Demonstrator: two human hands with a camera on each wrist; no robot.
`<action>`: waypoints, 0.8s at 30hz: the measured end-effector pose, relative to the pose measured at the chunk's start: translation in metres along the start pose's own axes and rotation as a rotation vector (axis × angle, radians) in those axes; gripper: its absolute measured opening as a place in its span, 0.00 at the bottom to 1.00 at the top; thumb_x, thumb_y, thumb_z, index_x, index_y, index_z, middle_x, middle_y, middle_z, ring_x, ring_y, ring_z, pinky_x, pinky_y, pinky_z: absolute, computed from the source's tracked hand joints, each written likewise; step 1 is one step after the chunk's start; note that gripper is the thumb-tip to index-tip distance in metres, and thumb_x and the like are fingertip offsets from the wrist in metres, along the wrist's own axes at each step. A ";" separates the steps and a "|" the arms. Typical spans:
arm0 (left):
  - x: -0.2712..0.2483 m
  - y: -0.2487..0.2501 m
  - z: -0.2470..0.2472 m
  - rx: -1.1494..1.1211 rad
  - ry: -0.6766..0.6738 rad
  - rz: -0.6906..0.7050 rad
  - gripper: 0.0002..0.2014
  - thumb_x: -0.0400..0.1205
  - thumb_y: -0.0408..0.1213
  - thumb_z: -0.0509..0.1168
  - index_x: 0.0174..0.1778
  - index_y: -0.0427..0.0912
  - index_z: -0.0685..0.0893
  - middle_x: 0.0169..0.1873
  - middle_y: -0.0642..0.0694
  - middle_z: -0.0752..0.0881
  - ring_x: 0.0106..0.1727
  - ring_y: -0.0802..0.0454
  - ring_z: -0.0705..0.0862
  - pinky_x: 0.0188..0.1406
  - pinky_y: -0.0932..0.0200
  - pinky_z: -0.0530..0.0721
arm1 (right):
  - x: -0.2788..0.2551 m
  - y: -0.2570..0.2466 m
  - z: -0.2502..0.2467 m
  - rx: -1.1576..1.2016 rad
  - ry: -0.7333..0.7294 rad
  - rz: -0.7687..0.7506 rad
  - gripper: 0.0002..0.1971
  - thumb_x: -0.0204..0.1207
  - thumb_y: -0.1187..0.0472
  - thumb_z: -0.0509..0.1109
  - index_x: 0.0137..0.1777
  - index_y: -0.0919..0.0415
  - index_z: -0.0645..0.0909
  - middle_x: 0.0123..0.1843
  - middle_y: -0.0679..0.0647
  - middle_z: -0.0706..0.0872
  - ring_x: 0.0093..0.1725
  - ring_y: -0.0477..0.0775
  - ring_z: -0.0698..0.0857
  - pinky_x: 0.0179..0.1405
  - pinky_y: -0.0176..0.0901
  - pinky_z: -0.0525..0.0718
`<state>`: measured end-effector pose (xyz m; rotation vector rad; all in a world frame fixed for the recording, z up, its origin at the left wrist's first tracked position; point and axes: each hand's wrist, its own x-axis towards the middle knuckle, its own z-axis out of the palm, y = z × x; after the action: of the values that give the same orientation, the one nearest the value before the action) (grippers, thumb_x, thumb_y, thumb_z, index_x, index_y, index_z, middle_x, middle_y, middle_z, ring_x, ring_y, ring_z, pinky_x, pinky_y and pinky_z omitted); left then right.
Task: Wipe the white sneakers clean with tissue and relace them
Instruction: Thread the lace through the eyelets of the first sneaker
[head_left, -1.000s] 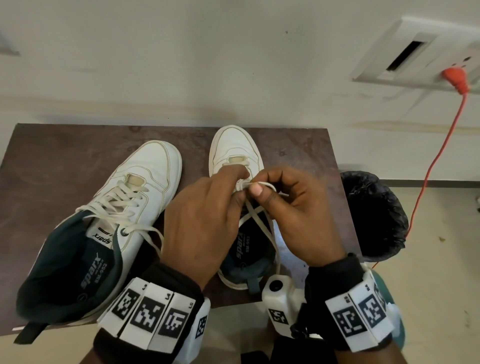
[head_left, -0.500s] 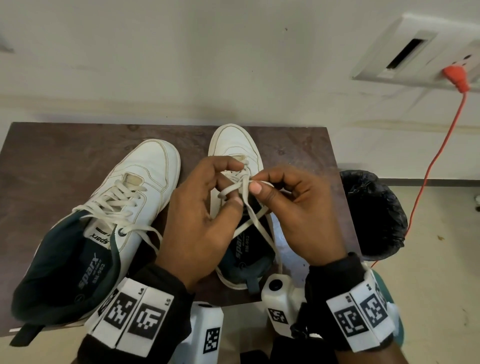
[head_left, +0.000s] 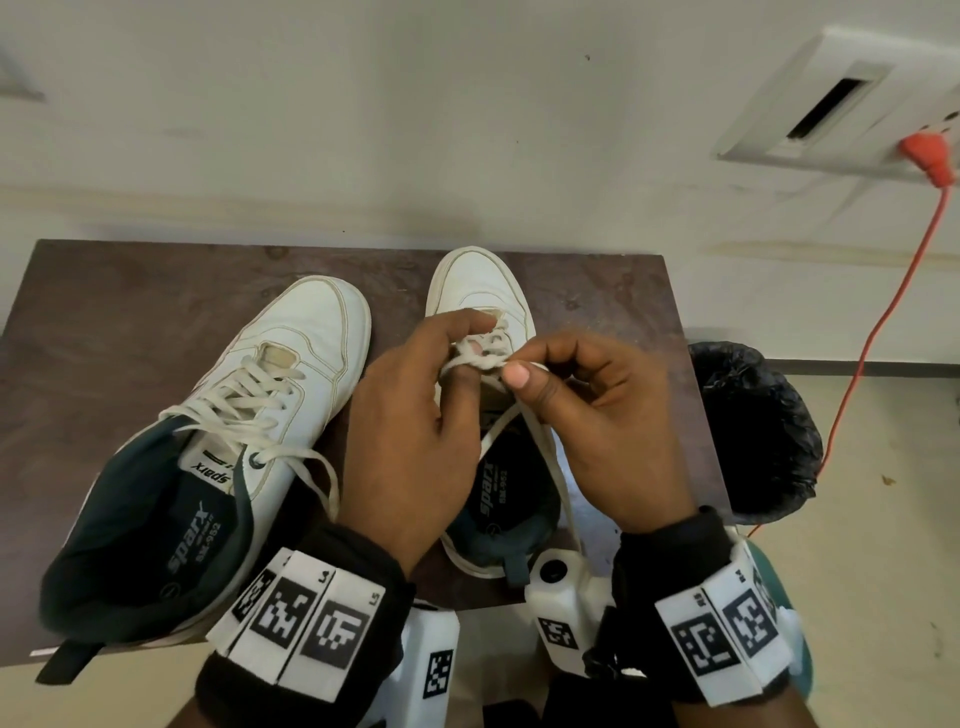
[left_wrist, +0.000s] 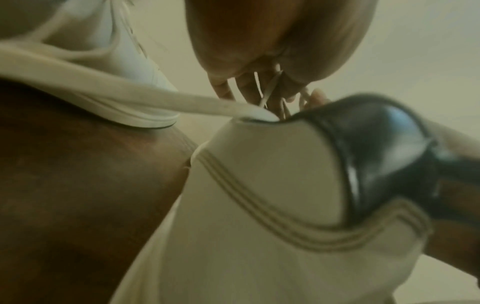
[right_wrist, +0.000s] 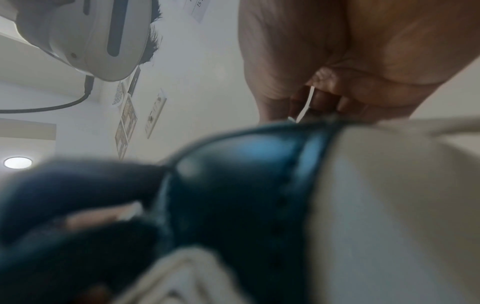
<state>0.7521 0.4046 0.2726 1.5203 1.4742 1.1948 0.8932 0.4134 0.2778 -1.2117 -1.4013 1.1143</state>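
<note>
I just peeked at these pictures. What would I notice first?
Two hands, the left hand and right hand, pinch a cream shoelace over the right white leather sneaker mid-table. Beside it, the left white sneaker is laced already. An orange power cord dangles down the wall, right.

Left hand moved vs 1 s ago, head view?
Yes. The left hand has shifted toward the wall along the right sneaker, fingertips now nearer its toe.
</note>
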 end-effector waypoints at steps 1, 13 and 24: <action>-0.001 0.000 0.002 -0.055 -0.008 0.002 0.19 0.81 0.31 0.58 0.65 0.51 0.81 0.58 0.60 0.86 0.61 0.60 0.84 0.60 0.50 0.84 | 0.000 0.000 -0.001 0.002 0.004 -0.003 0.03 0.74 0.63 0.73 0.46 0.61 0.86 0.41 0.52 0.90 0.43 0.53 0.89 0.46 0.48 0.88; 0.002 -0.005 -0.002 0.110 -0.028 0.110 0.17 0.77 0.32 0.68 0.62 0.47 0.82 0.55 0.59 0.83 0.58 0.67 0.80 0.60 0.74 0.75 | 0.000 -0.003 -0.002 0.063 0.014 -0.014 0.03 0.73 0.62 0.71 0.44 0.58 0.85 0.39 0.48 0.89 0.39 0.45 0.88 0.40 0.35 0.84; 0.002 -0.003 -0.003 0.181 -0.013 0.028 0.11 0.81 0.37 0.64 0.53 0.60 0.77 0.38 0.57 0.86 0.41 0.56 0.84 0.42 0.50 0.83 | 0.000 -0.001 0.000 0.064 0.005 0.002 0.05 0.73 0.62 0.72 0.45 0.62 0.86 0.41 0.55 0.90 0.42 0.55 0.90 0.45 0.45 0.88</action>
<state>0.7479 0.4068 0.2708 1.6699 1.5933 1.0894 0.8927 0.4128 0.2790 -1.1702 -1.3508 1.1484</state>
